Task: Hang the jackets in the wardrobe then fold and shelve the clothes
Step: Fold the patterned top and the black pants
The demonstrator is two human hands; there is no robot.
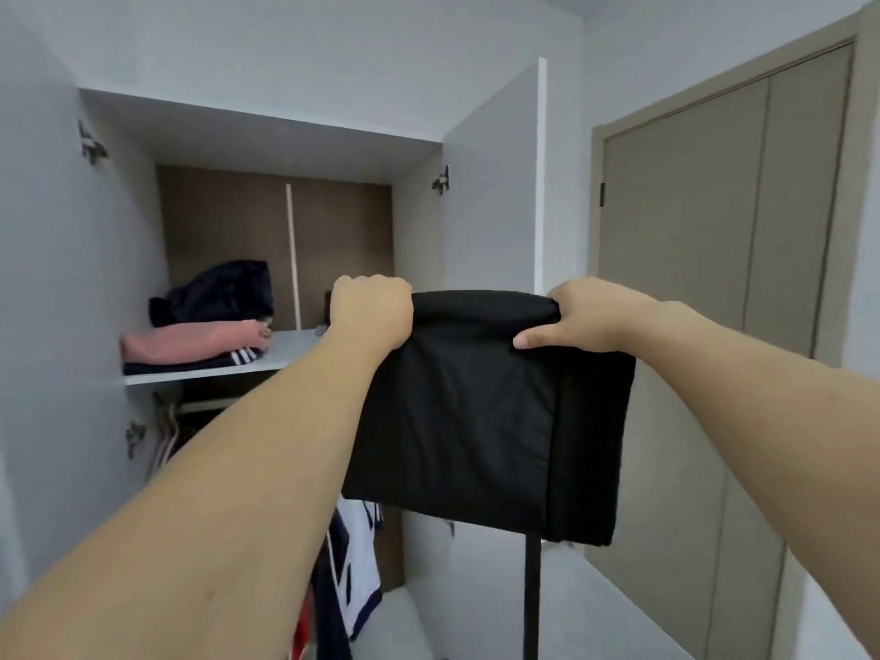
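Left hand [370, 309] and right hand [588, 316] each gripping top corners of folded black garment [476, 421], strap dangling below.

Both arms extended forward and raised. Left hand [371, 309] clenched, knuckles up. Right hand [588, 316] pinching, thumb underneath, fingers [559, 297] curled over.

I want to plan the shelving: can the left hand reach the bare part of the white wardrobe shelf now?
Probably yes. The left hand, gripping the folded black garment, is already beside the white shelf; the stacked clothes lie further left, so the bare part seems free.
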